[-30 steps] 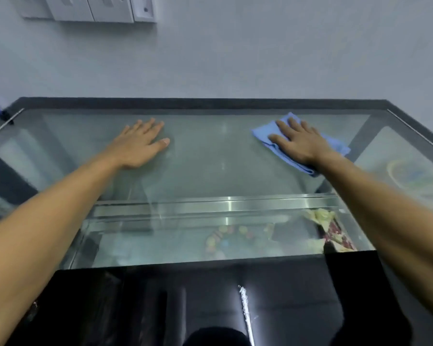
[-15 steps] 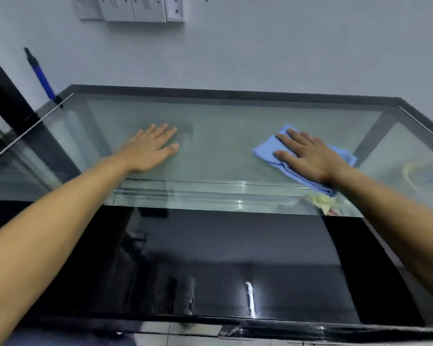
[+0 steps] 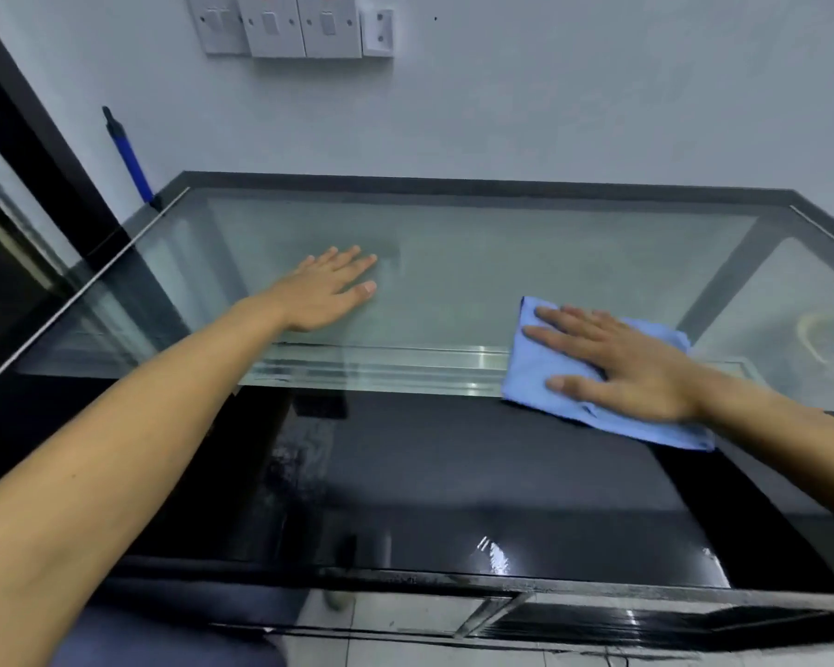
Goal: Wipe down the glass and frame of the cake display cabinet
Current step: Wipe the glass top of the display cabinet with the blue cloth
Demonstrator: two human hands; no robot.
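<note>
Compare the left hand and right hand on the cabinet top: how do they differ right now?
The left hand lies bare on the clear glass top of the display cabinet; the right hand presses a light blue folded cleaning cloth. The left hand sits farther back toward the wall, the right hand nearer, over the metal rail. Both are flat, palm down, fingers straight.

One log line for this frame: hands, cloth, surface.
left hand: flat on glass top | right hand: flat, pressing blue cloth | cloth: on glass top
</note>
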